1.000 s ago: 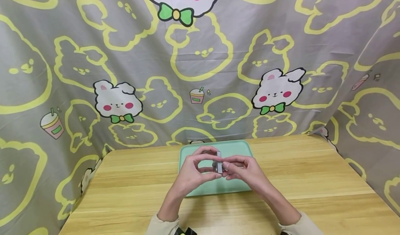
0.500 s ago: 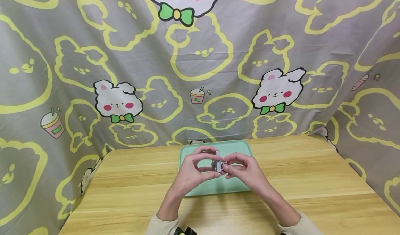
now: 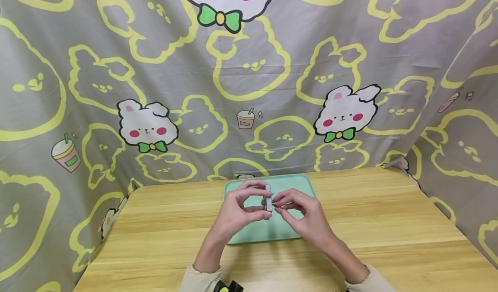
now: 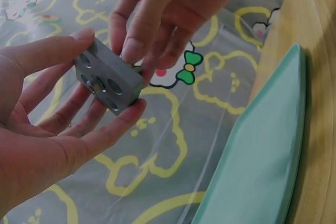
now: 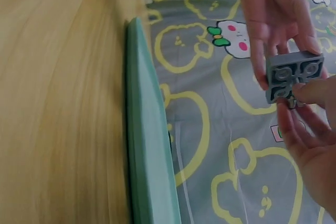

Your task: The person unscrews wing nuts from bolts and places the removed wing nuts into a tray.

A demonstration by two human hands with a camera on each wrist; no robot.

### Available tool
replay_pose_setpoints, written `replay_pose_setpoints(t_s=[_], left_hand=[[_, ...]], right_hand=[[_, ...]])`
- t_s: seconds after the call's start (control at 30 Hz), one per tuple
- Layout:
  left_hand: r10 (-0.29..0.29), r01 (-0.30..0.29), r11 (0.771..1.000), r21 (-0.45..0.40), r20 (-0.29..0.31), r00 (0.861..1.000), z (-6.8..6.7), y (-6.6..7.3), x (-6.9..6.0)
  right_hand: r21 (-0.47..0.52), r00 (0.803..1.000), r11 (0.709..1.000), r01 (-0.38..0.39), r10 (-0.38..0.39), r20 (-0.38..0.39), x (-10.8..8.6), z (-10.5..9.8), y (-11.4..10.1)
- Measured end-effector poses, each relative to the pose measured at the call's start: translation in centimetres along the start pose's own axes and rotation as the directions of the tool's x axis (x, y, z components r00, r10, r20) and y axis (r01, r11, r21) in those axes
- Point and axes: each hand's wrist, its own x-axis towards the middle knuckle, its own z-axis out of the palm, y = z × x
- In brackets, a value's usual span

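Observation:
My left hand (image 3: 233,210) holds a small grey rectangular block (image 4: 113,72) by its edges, between thumb and fingers, above the tray. In the left wrist view the block's face has several round holes and a metal bolt end (image 4: 96,84) in the middle. Its other face, in the right wrist view, is hollow with round sockets. Close against that side, my right hand (image 3: 307,214) pinches a small shiny metal piece (image 5: 292,102) at the block's centre. Fingers hide most of this piece, so its exact kind cannot be told.
A mint-green tray (image 3: 268,240) lies on the wooden table (image 3: 167,236) below both hands. Behind and at the sides hangs a grey curtain (image 3: 249,145) printed with yellow outlines and white rabbits.
Both hands have shifted slightly, the block moving a little left. The right fingers have drawn back from the block, and a thin metal part shows between them and it.

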Motion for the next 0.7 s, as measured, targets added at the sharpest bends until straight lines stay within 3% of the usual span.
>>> replay_pose_setpoints(t_s=[0.13,0.3,0.43,0.5,0.6,0.7], left_hand=[[-0.002,0.002,1.000,-0.005,0.004,1.000,-0.1,-0.1,0.0],[-0.004,0.004,1.000,0.001,0.007,1.000,-0.3,-0.2,0.0],[-0.011,0.011,1.000,0.003,-0.007,1.000,-0.3,-0.1,0.0],[-0.013,0.013,1.000,0.003,-0.014,1.000,-0.2,-0.1,0.0],[-0.015,0.016,1.000,0.014,-0.020,1.000,-0.1,0.0,0.0],[-0.013,0.013,0.999,0.035,-0.015,1.000,0.1,-0.1,0.0]], right_hand=[[-0.103,0.987,0.982,0.160,-0.161,-0.002,0.1,0.2,0.3],[-0.128,0.981,0.973,0.191,-0.193,0.001,0.2,0.2,0.4],[0.009,0.999,0.999,0.038,-0.038,0.022,0.3,-0.1,0.0],[0.109,0.996,0.991,-0.083,0.080,0.029,0.3,-0.3,-0.2],[0.209,0.969,0.947,-0.245,0.243,0.036,0.4,-0.7,-0.5],[0.250,0.925,0.892,-0.377,0.378,0.046,0.4,-1.0,-0.5]])
